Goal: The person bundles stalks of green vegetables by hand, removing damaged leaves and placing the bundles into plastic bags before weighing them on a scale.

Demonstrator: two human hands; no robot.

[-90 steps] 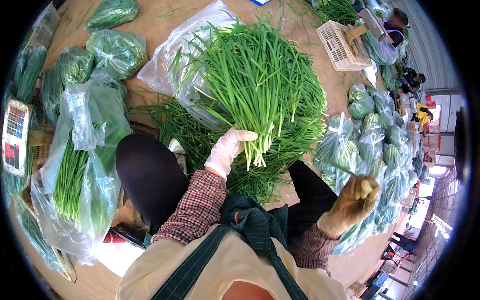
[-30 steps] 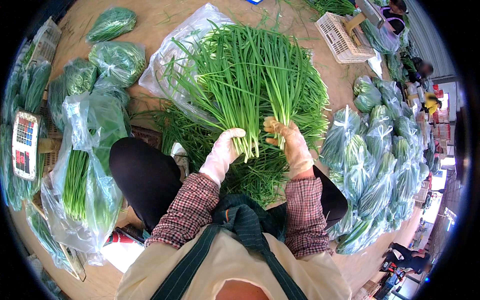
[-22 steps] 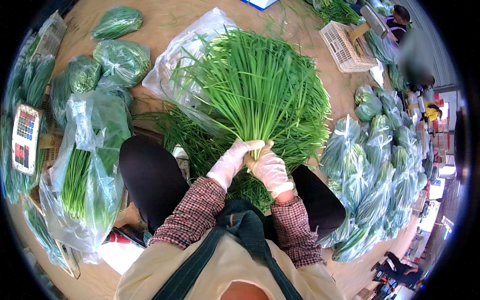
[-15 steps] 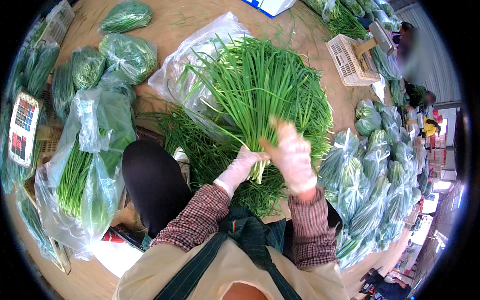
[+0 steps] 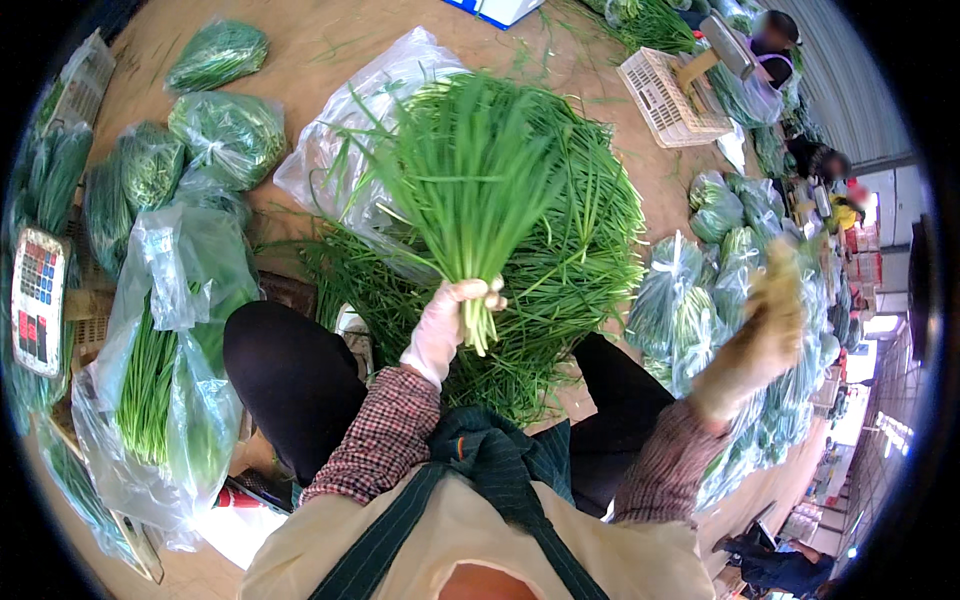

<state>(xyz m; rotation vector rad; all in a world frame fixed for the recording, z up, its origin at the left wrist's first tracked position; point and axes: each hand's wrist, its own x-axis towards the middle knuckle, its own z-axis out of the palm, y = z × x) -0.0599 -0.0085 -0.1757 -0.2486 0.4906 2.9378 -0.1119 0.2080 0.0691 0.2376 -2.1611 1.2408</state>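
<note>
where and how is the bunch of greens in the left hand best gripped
The bunch of greens is probably best gripped round its pale stalks near their ends, coming from the person's side, as the left hand holds it: there the stalks gather into a narrow bundle pointing toward the person, while the leaves fan out wide away.

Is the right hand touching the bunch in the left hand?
Apart. The head view shows the right hand, blurred, well out to the right of the green bunch, with loose greens showing between them; only the left hand grips it.
</note>
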